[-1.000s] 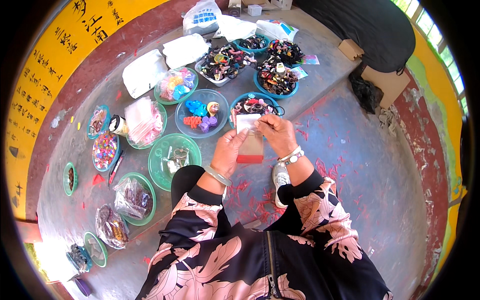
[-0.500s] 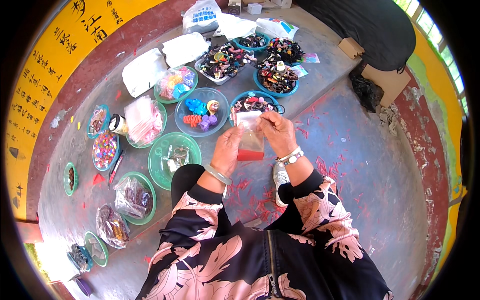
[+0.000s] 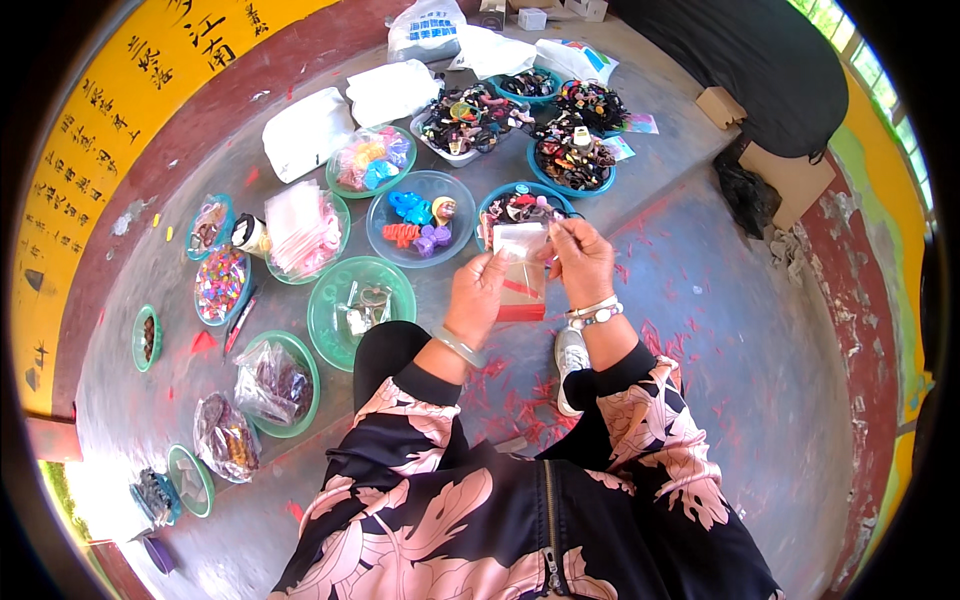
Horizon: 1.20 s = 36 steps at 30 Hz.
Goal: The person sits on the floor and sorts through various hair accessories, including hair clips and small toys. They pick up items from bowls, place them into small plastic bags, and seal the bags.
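Note:
In front of me I hold up a small clear plastic bag (image 3: 523, 278) with a whitish upper strip and a red band along its bottom. My left hand (image 3: 476, 298) pinches its left edge near the top between thumb and fingers. At the upper right corner my right hand (image 3: 583, 262) is closed on the bag, fingertips together. Whether anything lies inside the bag is hard to make out. Just beyond it is a blue basin (image 3: 568, 205) of dark and red hair ties, partly hidden by the bag and my hands.
A clear basin (image 3: 377, 243) holds colourful hair coils. Green basins (image 3: 313, 325) with small packets, pink bags and dark bundles stand to the left. Several tubs of hair ties (image 3: 575, 160) and white bags (image 3: 308, 130) lie farther back. Red scraps (image 3: 530, 425) litter the floor by my shoe (image 3: 572, 365).
The whole scene has shifted slightly to the right in view as my head turned. Both hands still pinch the plastic bag, which hangs in nearly the same position between them.

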Tool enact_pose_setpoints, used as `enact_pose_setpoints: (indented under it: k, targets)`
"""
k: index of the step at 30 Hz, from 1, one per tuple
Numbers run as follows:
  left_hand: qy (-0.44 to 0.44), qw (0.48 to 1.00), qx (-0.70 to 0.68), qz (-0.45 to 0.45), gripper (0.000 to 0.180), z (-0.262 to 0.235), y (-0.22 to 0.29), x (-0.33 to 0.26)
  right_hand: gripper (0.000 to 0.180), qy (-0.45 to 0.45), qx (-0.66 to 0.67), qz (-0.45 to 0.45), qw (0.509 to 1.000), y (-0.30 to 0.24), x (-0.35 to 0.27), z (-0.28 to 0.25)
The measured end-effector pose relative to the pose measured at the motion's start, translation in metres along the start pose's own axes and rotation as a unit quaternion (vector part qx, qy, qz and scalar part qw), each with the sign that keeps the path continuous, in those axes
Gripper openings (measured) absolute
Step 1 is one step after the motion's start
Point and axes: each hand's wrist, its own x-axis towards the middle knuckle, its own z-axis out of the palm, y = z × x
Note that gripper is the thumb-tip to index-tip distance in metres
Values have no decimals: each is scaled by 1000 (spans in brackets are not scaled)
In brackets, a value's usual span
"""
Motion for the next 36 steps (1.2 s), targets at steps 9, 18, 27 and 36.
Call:
enact_pose_setpoints:
  k: [9,18,27,36]
  targets:
    - [57,993,-101,-30,29,13,4,-4,14,95,148,58,983,3,8,-7]
    - [32,995,-74,-54,30,13,3,-6,14,83,128,79,985,0,10,-9]
    - [18,989,-115,-96,31,12,5,-6,14,115,178,74,974,2,11,-14]
    - [47,986,-133,-92,27,7,-3,-5,14,156,191,25,969,1,16,-13]
